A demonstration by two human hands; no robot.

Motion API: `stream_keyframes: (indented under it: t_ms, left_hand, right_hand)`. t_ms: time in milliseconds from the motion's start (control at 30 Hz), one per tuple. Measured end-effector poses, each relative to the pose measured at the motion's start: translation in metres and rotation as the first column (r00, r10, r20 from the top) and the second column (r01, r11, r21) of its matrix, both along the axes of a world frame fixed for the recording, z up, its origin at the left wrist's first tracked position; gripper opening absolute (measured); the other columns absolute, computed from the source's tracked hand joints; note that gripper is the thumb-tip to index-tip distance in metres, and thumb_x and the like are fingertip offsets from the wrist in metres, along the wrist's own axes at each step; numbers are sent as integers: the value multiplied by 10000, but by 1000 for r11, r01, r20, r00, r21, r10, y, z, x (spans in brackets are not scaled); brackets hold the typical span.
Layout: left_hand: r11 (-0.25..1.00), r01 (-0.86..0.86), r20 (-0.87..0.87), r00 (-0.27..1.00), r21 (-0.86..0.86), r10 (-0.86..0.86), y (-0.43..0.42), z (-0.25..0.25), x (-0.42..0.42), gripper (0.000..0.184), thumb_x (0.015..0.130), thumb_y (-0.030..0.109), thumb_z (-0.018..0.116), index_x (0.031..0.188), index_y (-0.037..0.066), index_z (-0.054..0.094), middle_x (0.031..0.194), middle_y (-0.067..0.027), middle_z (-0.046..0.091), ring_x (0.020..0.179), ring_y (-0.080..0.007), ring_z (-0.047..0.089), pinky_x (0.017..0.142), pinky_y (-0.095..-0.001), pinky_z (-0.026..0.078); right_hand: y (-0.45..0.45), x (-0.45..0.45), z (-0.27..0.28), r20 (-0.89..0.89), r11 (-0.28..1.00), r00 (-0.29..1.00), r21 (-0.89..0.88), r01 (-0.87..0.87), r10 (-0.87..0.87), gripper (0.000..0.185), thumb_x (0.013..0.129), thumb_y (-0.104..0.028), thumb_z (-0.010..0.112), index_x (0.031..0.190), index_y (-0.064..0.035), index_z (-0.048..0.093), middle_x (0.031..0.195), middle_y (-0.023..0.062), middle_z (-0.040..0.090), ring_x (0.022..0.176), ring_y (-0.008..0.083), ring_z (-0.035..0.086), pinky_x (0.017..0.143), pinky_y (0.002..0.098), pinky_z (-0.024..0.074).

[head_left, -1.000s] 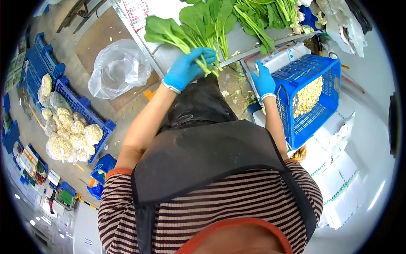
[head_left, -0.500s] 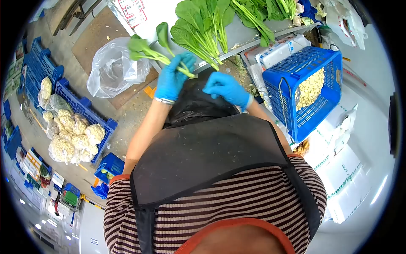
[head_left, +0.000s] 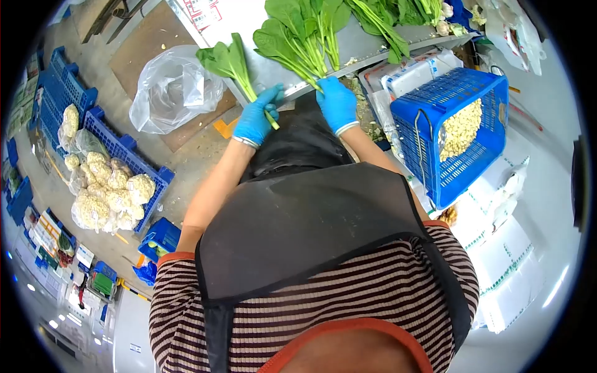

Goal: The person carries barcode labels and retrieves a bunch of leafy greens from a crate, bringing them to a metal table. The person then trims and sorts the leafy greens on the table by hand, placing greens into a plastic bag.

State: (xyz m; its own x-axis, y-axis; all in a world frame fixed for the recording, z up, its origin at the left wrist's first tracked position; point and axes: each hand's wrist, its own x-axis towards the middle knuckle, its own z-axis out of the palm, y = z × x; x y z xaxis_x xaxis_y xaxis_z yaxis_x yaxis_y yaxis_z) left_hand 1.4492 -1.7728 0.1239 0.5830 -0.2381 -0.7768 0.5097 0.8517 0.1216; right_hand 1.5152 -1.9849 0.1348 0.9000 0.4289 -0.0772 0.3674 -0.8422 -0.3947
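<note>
Left hand [head_left: 254, 121] has a leafy stalk [head_left: 236, 62], right hand [head_left: 337, 105] is at the greens [head_left: 289, 43]

So the left hand is closed round the leafy stalk — leaves pointing up and away, stem end poking out below the fingers. The right hand's fingertips are on the greens' stem ends, can't tell if they're really pinching. Blue basket [head_left: 410, 115] with pale pieces [head_left: 461, 132] in it sits right of the right hand, clear bag [head_left: 149, 99] left of the left one — and the greens lie on the surface [head_left: 264, 71] just beyond both.
</note>
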Motion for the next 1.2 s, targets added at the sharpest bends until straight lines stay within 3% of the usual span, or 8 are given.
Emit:
stream_keyframes:
  t_ms: [233, 333, 500, 733, 933, 1033, 1133, 1200]
  left_hand:
    - [977, 113, 42, 992, 181, -123, -38, 6, 14, 290, 888, 212, 659, 1124, 44, 661, 905, 2, 666, 718, -59, 567, 575, -181, 397]
    - [953, 166, 118, 972, 254, -201, -33, 10, 15, 301, 899, 214, 633, 1148, 47, 661, 908, 22, 654, 704, -43, 507, 567, -187, 354]
    - [899, 241, 116, 947, 365, -301, -32, 24, 18, 319, 900, 253, 623, 1144, 52, 660, 981, -12, 661, 773, -81, 529, 658, -214, 402]
    - [984, -180, 141, 974, 13, 176, -22, 30, 23, 303, 900, 170, 584, 1150, 3, 613, 1152, -93, 636, 1044, -190, 606, 895, -330, 479]
    - [985, -173, 62, 983, 19, 172, -13, -1, 16, 303, 914, 112, 574, 1204, 29, 591, 1107, -71, 652, 779, -110, 591, 747, -276, 507]
    - [987, -161, 53, 986, 21, 160, -12, 9, 17, 294, 912, 127, 598, 1190, 32, 606, 1068, -56, 658, 750, -93, 583, 715, -261, 509]
    - [982, -187, 55, 981, 6, 186, -9, 18, 17, 287, 906, 125, 618, 1176, 30, 617, 1057, -49, 656, 726, -84, 573, 714, -263, 511]
    - [974, -213, 35, 976, -72, 216, -8, 11, 13, 287, 905, 120, 623, 1177, 31, 616, 1056, -48, 654, 727, -82, 570, 714, -264, 511]
  right_hand:
    - [20, -34, 37, -322, 944, 947, 316, 92, 15, 273, 810, -270, 714, 990, -83, 627, 832, 90, 598, 738, 228, 606, 646, 364, 491]
    - [11, -18, 35, -819, 666, 562, 354, 657, -119, 308, 826, -267, 735, 998, -31, 635, 767, 35, 593, 704, 121, 558, 649, 293, 478]
    - [-1, -6, 36, -959, 692, 255, 268, 671, 125, 181, 909, -205, 622, 964, -37, 659, 728, 36, 589, 594, 101, 537, 559, 248, 443]
    - [-49, 16, 45, -880, -315, 429, 357, 879, 201, 291, 906, -244, 605, 1119, -45, 595, 898, 80, 621, 746, 168, 637, 659, 288, 516]
    - [-12, 29, -5, -202, 925, 954, 265, 273, -224, 316, 836, -249, 715, 1072, -73, 603, 981, 33, 643, 807, 149, 634, 675, 278, 503]
    - [0, 48, -23, -134, 986, 982, 83, 145, -133, 266, 885, -243, 657, 1066, -49, 641, 889, 18, 634, 689, 110, 590, 622, 247, 462]
    - [0, 57, 32, -848, 463, 530, 463, 756, -20, 210, 870, -226, 686, 978, -51, 642, 795, 7, 616, 631, 85, 569, 564, 219, 433]
    - [-6, 49, 56, -870, 437, 489, 464, 770, 61, 215, 889, -221, 669, 991, -33, 642, 770, 15, 624, 615, 66, 555, 556, 200, 418]
